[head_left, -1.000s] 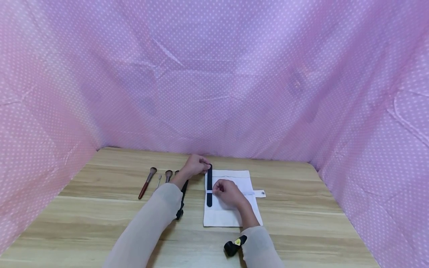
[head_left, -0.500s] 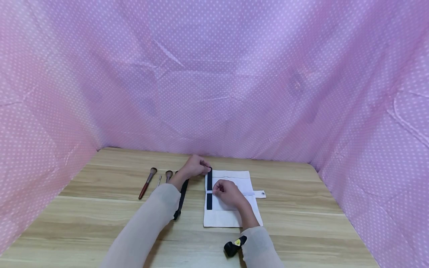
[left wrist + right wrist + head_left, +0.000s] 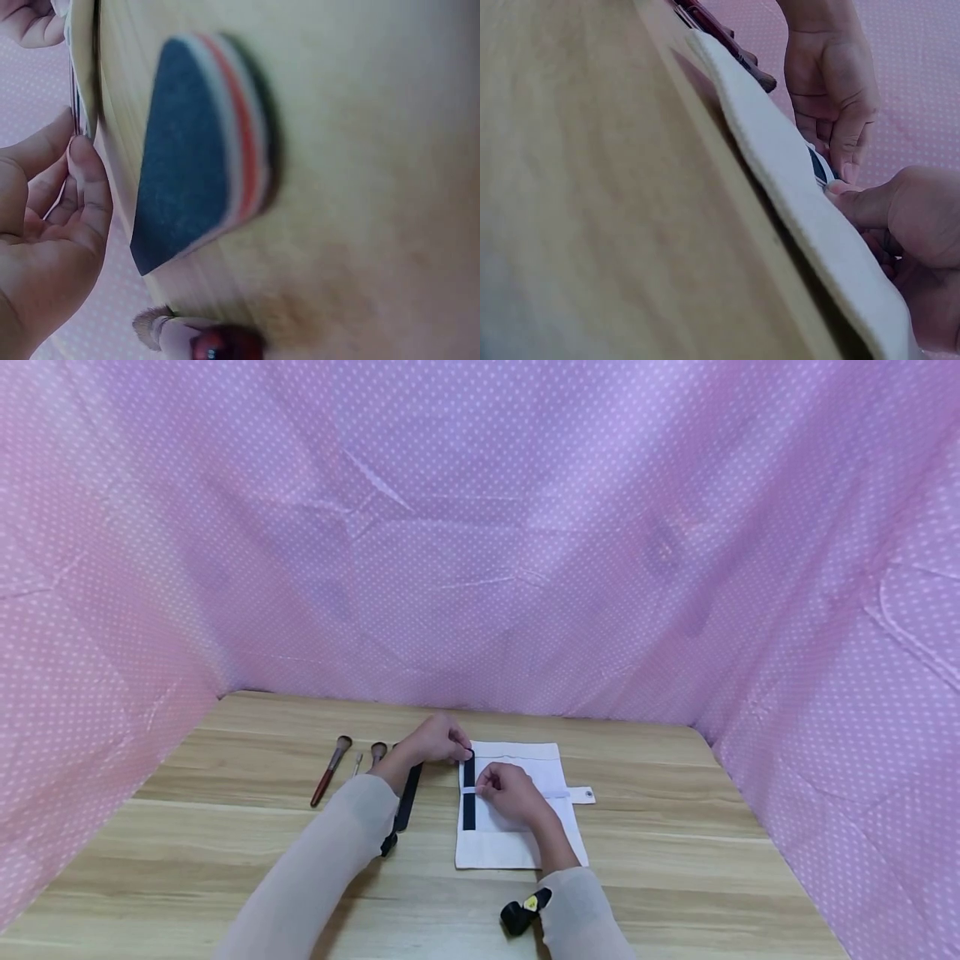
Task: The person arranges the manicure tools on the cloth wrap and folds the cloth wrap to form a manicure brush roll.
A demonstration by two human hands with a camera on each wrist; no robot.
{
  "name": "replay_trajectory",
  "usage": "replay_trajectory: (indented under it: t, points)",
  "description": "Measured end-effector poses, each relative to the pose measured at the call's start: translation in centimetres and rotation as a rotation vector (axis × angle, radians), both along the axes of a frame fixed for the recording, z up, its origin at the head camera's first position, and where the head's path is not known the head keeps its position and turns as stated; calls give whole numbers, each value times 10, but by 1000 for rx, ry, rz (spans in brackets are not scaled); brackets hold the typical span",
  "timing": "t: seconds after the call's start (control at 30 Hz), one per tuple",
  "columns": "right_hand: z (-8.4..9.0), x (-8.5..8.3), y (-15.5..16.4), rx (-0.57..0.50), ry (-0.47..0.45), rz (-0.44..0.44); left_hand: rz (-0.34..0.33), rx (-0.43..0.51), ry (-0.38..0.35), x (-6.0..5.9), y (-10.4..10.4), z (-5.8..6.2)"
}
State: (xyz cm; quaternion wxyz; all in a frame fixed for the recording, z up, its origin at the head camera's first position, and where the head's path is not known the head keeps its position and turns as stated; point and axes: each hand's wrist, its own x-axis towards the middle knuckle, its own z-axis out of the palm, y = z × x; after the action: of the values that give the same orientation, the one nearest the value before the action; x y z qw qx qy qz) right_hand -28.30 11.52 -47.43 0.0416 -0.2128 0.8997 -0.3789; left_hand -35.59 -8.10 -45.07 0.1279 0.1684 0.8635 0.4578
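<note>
head view: black nail file [image 3: 469,793] under white pouch [image 3: 517,843] strap [image 3: 555,793], left hand [image 3: 435,741] fingers [image 3: 459,747] on its top

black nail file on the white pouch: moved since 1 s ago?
Yes. The black nail file slid toward the person under the elastic band: its far tip, pinched by the left hand, now lies lower on the white pouch.

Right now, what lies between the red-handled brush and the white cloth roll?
In the head view: a thin tool, a brush, the left forearm, and a dark file on bare table.
</note>
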Motion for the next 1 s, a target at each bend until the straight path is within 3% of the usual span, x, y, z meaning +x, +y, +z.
replay_trajectory:
  t: [0.13, 0.5, 0.9, 1.0]
  points:
    - [1, 0, -1, 3, -4, -9, -46, -28, 2, 3, 0, 1]
    - [2, 2, -2, -8, -17, -13, -95, -57, -13, 8, -1, 6]
    - [3, 1, -1, 7, -10, -4, -117, -91, -1, 8, -6, 8]
    - [2, 1, -1, 2, -7, 2, -110, -117, 33, 9, -13, 11]
